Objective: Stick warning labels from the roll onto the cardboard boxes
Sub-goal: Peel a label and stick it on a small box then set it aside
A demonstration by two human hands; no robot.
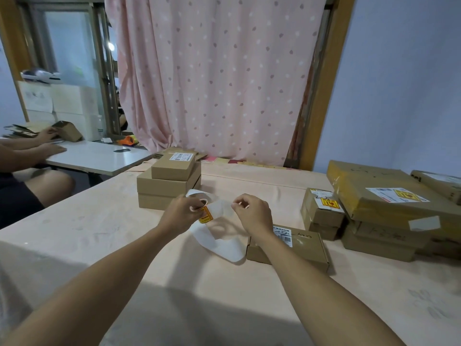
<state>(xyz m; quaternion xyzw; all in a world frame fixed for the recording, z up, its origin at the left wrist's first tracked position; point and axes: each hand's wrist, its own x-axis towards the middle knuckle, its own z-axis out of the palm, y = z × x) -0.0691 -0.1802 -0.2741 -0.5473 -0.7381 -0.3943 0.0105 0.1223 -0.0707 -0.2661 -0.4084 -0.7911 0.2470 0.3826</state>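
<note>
The left hand (pixel 183 212) holds the label roll (pixel 202 211) above the desk (pixel 99 240). The right hand (pixel 253 212) pinches the white paper strip (pixel 219 243). A pulled sticker could curl and stick to itself before reaching the near box (pixel 304 248).

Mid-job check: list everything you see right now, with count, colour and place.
label roll: one, yellow labels, in the left hand
backing strip: one, white, trailing from the roll onto the table
near box: one, brown, no warning label visible, under the right wrist
stacked boxes: one stack, brown, behind the hands
small labelled box: one, brown, yellow warning label, right
large labelled box: one, yellowish brown, yellow warning label, far right atop other boxes
table: one, peach cover
curtain: one, pink, spotted, behind
second person: one, left edge
left hand: holds the roll
right hand: pinches the strip
</note>
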